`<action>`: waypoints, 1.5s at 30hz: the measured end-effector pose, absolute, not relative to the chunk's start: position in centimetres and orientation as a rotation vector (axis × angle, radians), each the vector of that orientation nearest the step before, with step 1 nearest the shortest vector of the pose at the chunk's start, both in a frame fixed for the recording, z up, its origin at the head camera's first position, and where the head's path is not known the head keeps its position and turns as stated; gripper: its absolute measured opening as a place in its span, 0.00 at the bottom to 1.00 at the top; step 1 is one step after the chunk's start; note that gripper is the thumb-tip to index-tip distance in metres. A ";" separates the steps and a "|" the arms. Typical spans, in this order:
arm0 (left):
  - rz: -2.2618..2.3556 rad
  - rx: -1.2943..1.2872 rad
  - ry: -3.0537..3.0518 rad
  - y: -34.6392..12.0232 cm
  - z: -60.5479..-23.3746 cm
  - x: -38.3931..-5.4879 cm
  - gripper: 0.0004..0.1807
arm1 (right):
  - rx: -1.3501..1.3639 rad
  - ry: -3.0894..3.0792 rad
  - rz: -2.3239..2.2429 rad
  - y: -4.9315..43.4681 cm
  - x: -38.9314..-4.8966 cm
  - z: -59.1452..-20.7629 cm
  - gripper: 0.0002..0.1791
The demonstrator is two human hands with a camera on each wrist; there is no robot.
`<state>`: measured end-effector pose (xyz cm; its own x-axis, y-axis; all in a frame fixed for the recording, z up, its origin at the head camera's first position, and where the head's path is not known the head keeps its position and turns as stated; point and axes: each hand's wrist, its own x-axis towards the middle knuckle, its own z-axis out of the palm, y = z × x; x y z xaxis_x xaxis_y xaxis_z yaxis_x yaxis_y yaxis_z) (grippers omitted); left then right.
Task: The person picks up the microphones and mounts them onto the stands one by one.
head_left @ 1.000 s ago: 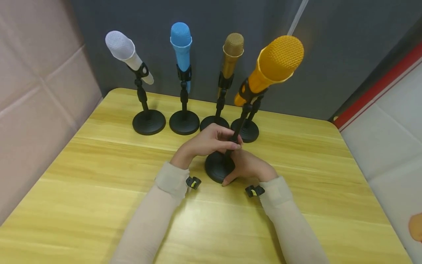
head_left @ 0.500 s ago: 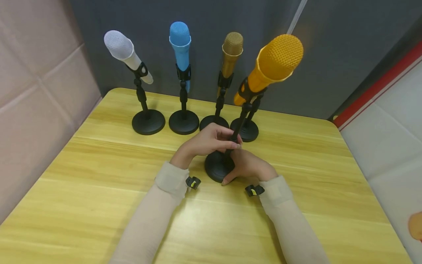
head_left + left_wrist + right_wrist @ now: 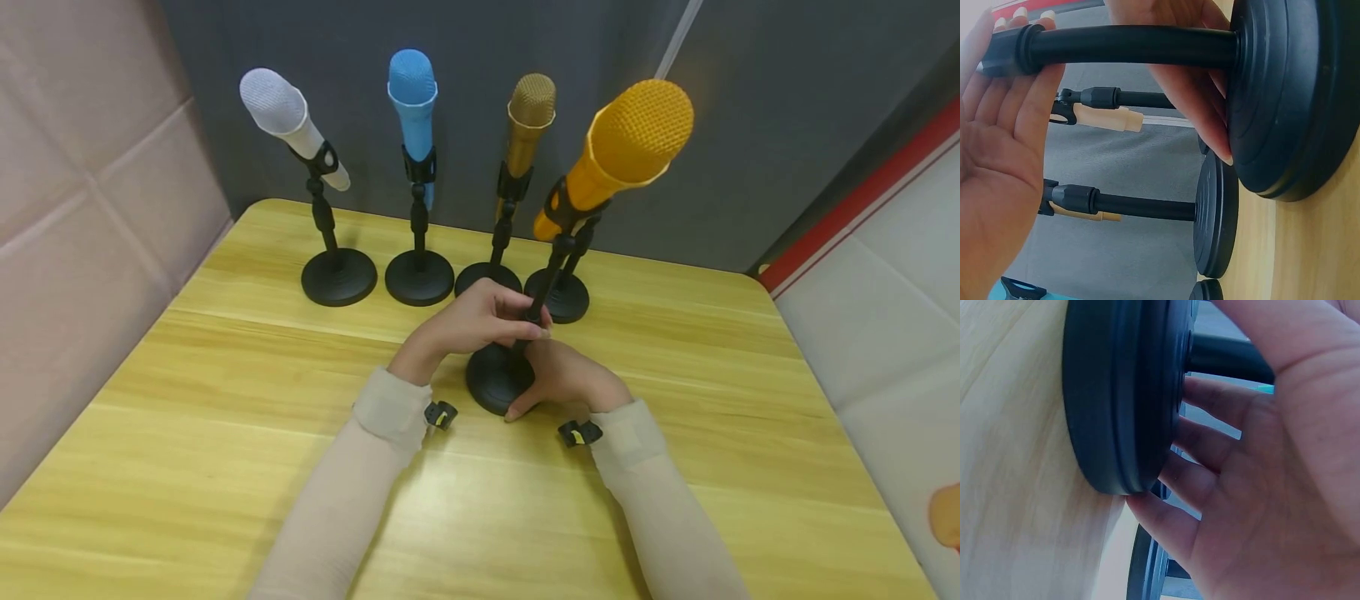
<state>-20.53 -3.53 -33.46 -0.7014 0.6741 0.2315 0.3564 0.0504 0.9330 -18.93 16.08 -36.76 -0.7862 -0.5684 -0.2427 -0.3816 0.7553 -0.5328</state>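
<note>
An orange microphone (image 3: 633, 137) is clipped in a black desk stand (image 3: 497, 382) in the middle of the table, its head tilted up to the right in the head view. My left hand (image 3: 476, 321) holds the stand's pole at the thick collar (image 3: 1011, 50), thumb on one side and fingers on the other. Lower down, my right hand (image 3: 566, 375) grips the round base (image 3: 1125, 394), with the thumb at its near edge. In the right wrist view the fingers (image 3: 1200, 447) of that hand reach over the base's top and rim.
Behind stand a white microphone (image 3: 277, 108), a blue one (image 3: 412, 100) and a gold one (image 3: 528, 108), each on a black stand. Another stand (image 3: 562, 296) is partly hidden behind the orange microphone. A dark panel (image 3: 675, 225) backs the wooden table (image 3: 225, 467); tiled walls flank it.
</note>
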 end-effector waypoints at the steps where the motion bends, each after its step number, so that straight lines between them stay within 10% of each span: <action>1: 1.699 1.044 2.066 -3.5 -33.4 -20.5 0.07 | -0.725 2.560 -0.656 16.1 -18.9 -36.8 0.66; 45: 1.671 1.063 2.047 -3.8 -33.6 -20.8 0.10 | -0.709 2.566 -0.662 16.3 -19.1 -37.0 0.64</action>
<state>-20.80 -3.80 -33.59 -0.6843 0.6950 0.2208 0.3554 0.0535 0.9332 -19.07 16.26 -37.03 -0.7935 -0.5579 -0.2432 -0.3709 0.7600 -0.5337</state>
